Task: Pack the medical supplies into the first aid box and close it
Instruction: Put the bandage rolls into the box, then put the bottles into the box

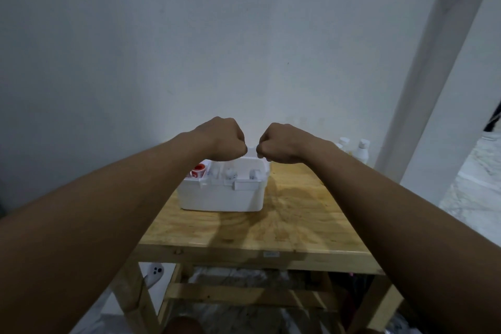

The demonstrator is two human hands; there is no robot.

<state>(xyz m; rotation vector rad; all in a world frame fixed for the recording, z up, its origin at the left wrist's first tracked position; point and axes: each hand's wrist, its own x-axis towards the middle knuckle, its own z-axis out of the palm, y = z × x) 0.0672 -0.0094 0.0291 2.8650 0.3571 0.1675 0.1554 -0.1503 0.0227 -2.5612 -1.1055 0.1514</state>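
Left grip [222,138], right grip [282,144]: fists above white, open-topped first aid box [222,198].

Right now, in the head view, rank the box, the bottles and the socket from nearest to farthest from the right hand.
1. Box: just below the right hand, mid-table.
2. Bottles: off to the hand's right, at the back edge of the table.
3. Socket: low on the left, beneath the tabletop.
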